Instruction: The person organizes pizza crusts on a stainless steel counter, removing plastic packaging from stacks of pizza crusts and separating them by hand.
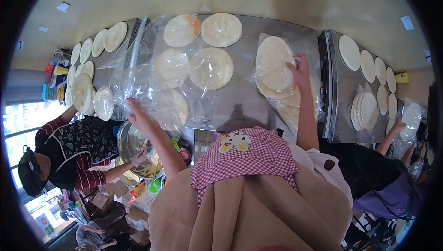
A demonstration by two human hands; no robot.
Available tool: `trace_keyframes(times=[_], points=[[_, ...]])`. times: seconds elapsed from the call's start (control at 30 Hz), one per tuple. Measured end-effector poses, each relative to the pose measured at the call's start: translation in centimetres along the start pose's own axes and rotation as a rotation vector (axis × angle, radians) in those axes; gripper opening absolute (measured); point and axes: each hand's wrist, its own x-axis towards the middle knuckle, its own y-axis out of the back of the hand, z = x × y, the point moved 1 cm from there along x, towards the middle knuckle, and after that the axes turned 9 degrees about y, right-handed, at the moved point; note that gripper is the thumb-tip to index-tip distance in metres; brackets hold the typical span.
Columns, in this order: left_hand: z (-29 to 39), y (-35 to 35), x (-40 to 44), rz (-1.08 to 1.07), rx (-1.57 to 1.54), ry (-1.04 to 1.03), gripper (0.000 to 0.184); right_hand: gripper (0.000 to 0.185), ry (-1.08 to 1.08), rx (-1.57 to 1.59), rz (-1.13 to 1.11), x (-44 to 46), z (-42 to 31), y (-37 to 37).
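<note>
My left hand (139,116) is closed on the edge of a wide clear plastic sheet (138,82), at the left side of the metal table. The sheet lies over some of the flat dough rounds (171,68) there. At the right, my right hand (300,70) pinches the edge of a pale flatbread round (273,64). This round lies on top of a stack with clear plastic (308,108) around and between the rounds. Other rounds (211,69) rest flat in the table's middle, and one at the back (182,30) has an orange-brown patch.
The metal table (249,89) has neighbouring tables at both sides, each bearing several rounds (115,36). A co-worker (78,154) in striped sleeves stands at the left near a metal bowl (138,152). Another person (369,172) is at the right, one hand by plastic-wrapped rounds (410,121).
</note>
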Motion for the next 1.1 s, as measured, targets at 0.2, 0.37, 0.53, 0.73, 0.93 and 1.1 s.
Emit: trace_keyframes(times=[0.2, 0.37, 0.53, 0.73, 0.93, 1.1], points=[[-0.9, -2.7, -1.2, -0.131, 0.138, -0.184, 0.036, 0.046, 0.078, 0.312, -0.151, -0.2, -12.1, 0.3], [-4.4, -6.3, -3.1, -0.291, 0.477, -0.297, 0.039, 0.048, 0.014, 0.387, -0.248, -0.8, -13.5, -5.2], [-9.0, -5.9, 0.1, -0.249, 0.516, -0.377, 0.038, 0.052, 0.046, 0.423, -0.217, -1.1, -14.2, -5.0], [-8.8, -1.4, 5.0, -0.128, 0.527, -0.256, 0.039, 0.049, 0.179, 0.53, -0.043, -0.5, -16.6, -2.6], [-5.7, -8.9, -1.2, -0.835, 0.487, -0.078, 0.032, 0.047, 0.052, 0.279, -0.695, 3.1, -19.4, -7.7], [-4.7, -11.9, -5.2, -1.373, 0.078, 0.42, 0.068, 0.047, 0.231, -0.151, -1.107, 5.7, -18.7, -16.1]])
